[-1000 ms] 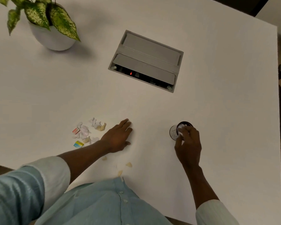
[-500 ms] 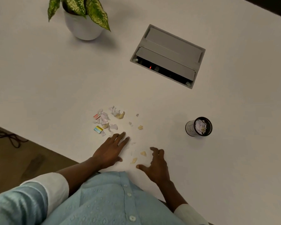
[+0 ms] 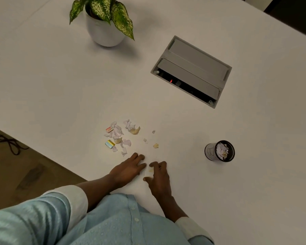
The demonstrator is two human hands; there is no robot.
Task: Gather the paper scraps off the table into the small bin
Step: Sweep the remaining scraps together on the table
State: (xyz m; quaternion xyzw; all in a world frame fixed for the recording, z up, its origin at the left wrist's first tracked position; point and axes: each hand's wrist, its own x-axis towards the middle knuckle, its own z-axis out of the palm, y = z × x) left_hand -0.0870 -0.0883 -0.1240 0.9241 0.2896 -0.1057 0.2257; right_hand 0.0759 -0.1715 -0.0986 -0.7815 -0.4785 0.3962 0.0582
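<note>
Nearest the viewer, the left hand (image 3: 129, 171) lay flat on the white table (image 3: 60, 89), fingers straight and close together. Just beside it, the right hand (image 3: 159, 180) arched over a pale scrap (image 3: 150, 169), fingers and thumb curled around it; whether the scrap was actually pinched could not be told. Beyond the fingertips, loose paper scraps (image 3: 120, 137) lay scattered in a cluster, white, tan and coloured. To their right, well apart, the small bin (image 3: 219, 151) stood upright, holding scraps. Farther off sat a grey cable hatch (image 3: 191, 71), lid raised, and a potted plant (image 3: 105, 30).
</note>
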